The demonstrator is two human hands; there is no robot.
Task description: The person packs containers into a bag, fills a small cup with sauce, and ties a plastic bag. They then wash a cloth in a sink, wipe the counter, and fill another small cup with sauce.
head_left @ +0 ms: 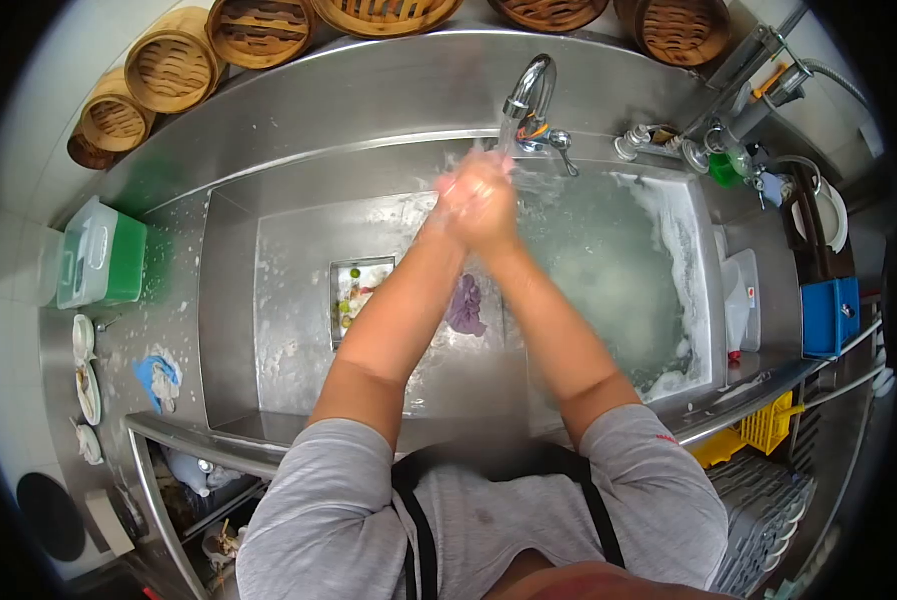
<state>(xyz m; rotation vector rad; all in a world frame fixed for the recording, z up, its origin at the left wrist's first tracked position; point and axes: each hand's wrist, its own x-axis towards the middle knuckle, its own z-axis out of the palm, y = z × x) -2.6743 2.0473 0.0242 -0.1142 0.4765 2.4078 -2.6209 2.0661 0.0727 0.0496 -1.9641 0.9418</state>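
Note:
Water runs from the curved metal faucet (534, 90) and splashes over both of my hands. My left hand (451, 205) and my right hand (494, 195) are pressed together under the stream, over the divider between the two basins. Motion and spray smear their fingers, so their shape and anything between them cannot be made out. Below them, between my forearms, a crumpled purple cloth (466, 306) lies in the left basin. Beside my left forearm is a square drain basket (335, 300) with green and pale scraps.
Cloudy, foamy water (609, 290) fills the right basin. Bamboo steamers (174, 72) line the back ledge. A container of green liquid (119, 255) and a blue cloth (156, 380) sit on the left counter. At the right are a spray bottle (737, 310) and a blue box (831, 316).

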